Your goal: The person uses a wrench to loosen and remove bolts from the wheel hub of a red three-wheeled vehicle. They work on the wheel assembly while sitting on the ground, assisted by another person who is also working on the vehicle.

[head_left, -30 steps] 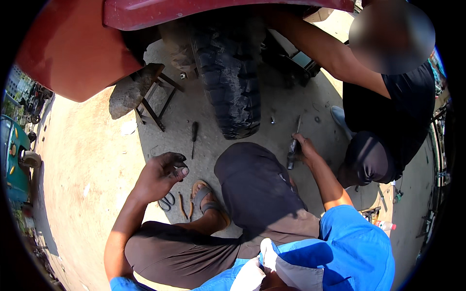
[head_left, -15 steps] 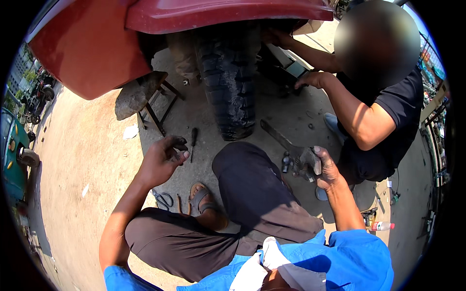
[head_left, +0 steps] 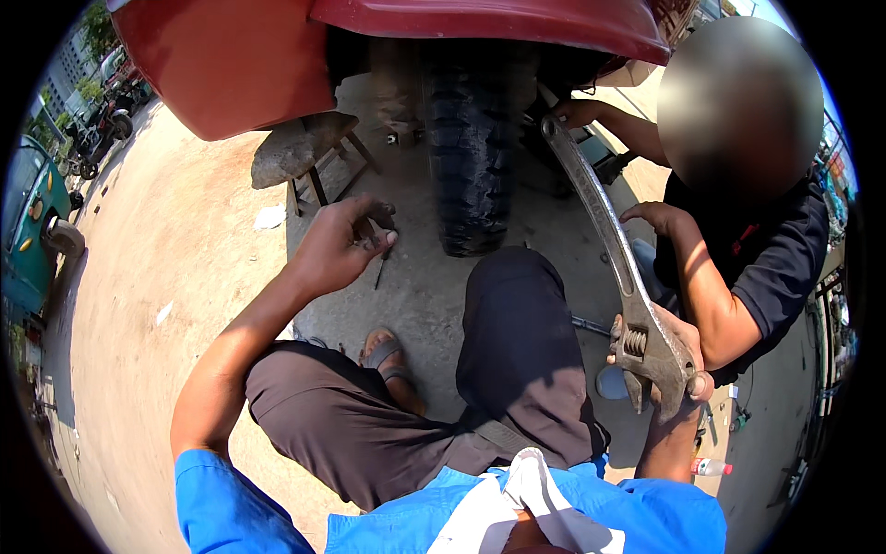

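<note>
My right hand (head_left: 688, 346) is closed round the head end of a large steel adjustable wrench (head_left: 604, 208), its jaws toward me and its long handle slanting up and away, near the co-worker's arm. In front of my left knee my left hand (head_left: 346, 242) hovers, fingers loosely curled and thumb apart from them, with nothing seen in it. Below that hand the shaft of a screwdriver (head_left: 379, 270) lies on the ground, its handle hidden. A worn black tyre (head_left: 471, 166) stands ahead of my right knee, beneath a red vehicle body (head_left: 231, 74).
A co-worker in a dark shirt (head_left: 784, 240) crouches at the right, one hand (head_left: 660, 218) beside the wrench and the other by the wheel. A stone slab (head_left: 295, 150) rests on a small stool at the left. A bottle (head_left: 709, 467) lies at lower right.
My right hand has raised and turned the wrench, so its handle now points up and away. My left hand has moved up and right. The view has shifted.
</note>
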`<action>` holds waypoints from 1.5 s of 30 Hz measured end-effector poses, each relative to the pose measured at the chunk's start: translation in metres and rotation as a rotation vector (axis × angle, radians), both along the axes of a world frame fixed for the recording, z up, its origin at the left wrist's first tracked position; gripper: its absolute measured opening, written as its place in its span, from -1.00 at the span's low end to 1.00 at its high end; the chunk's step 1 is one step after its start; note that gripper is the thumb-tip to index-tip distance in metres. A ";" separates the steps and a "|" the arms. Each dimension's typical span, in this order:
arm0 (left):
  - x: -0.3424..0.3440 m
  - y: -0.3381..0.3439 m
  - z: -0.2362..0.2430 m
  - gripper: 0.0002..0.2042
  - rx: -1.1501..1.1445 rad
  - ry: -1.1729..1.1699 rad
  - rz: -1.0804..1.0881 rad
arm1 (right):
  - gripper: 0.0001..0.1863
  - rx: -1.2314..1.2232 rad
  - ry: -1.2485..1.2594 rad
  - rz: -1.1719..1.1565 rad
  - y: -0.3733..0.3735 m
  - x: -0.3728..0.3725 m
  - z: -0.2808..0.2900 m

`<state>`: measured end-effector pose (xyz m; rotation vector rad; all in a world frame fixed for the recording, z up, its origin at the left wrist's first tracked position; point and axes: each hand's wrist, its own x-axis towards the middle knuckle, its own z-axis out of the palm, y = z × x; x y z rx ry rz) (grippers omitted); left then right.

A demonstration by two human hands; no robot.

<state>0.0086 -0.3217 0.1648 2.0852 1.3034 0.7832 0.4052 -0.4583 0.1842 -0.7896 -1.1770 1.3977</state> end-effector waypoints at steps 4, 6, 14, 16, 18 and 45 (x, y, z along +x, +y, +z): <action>0.001 -0.001 0.017 -0.66 0.153 -0.086 0.126 | 0.35 -0.037 0.074 -0.013 -0.005 -0.021 0.013; 0.002 0.000 0.023 -0.59 0.391 -0.123 0.150 | 0.38 -0.096 0.066 0.131 0.004 -0.024 0.017; 0.018 -0.023 0.063 -0.20 0.314 0.258 -0.372 | 0.13 -0.112 -0.059 0.673 0.060 -0.062 -0.023; 0.032 -0.022 0.051 -0.32 0.030 0.367 -0.487 | 0.07 -0.137 -0.085 0.704 0.061 -0.077 -0.020; 0.042 -0.030 0.053 -0.47 -0.161 0.385 -0.461 | 0.01 -0.108 -0.101 0.728 0.064 -0.091 -0.015; 0.032 -0.049 -0.009 -0.72 -0.576 -0.254 0.251 | -0.67 -0.049 -0.191 0.320 0.165 -0.241 -0.082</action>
